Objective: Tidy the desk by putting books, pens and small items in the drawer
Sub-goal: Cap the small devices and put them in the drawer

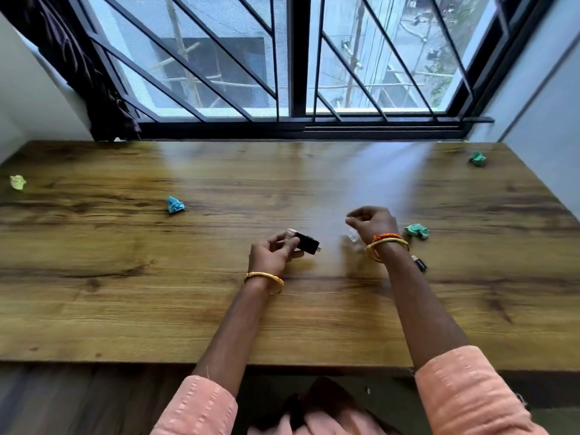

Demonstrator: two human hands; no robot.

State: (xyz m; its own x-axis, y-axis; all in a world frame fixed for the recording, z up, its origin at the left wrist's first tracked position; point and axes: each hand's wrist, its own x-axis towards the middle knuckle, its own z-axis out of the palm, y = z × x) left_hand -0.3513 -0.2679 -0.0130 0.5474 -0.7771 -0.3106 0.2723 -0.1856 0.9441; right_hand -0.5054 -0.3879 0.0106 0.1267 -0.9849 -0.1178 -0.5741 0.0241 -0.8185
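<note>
Item: small black device, metal-tipped, possibly a USB stick; I am seeing it held just above mid-tabletop, long axis running left-to-right and slightly toward me. Left hand is pinching its left end, fingers curled round it. Right hand is hovering just right of it, fingers loosely bent; something clear and blurred may be in it, I cannot tell. A second dark item is lying beside the right wrist; I am judging the right hand nearer. Crumpled papers: blue, green

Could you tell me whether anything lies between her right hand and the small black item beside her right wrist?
Nothing visible does: the small black item lies on the desk right beside the right hand's forearm.
</note>
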